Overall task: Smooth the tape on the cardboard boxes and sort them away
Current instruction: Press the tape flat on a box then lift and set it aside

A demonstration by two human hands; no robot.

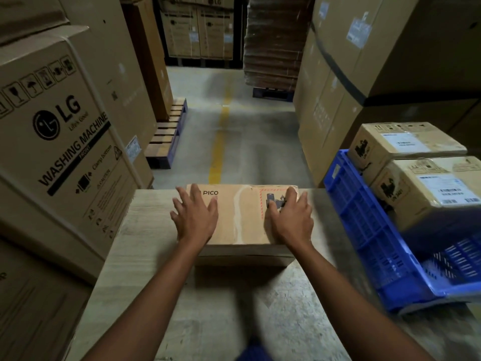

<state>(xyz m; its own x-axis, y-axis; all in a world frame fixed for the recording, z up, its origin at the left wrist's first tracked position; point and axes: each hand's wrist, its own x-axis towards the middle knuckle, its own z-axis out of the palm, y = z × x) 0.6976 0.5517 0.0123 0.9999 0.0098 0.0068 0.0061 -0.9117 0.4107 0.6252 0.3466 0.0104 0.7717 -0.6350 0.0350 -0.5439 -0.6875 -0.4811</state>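
A flat brown cardboard box (242, 217) marked PICO lies on the wooden table (145, 230) at its far edge. A strip of clear tape (240, 217) runs across the middle of its top. My left hand (194, 217) lies flat on the left part of the top with its fingers spread. On the right part, over a red-framed label, my right hand (289, 220) presses down with its fingers slightly bent. Two more taped cardboard boxes (426, 188) with white labels stand in a blue plastic crate (364, 225) at the right.
Tall washing machine cartons (59, 131) stand close at the left and large cartons (364, 61) at the right. An aisle with a yellow floor line (218, 149) runs ahead, with a wooden pallet (166, 136) at its left and stacked cardboard at the back.
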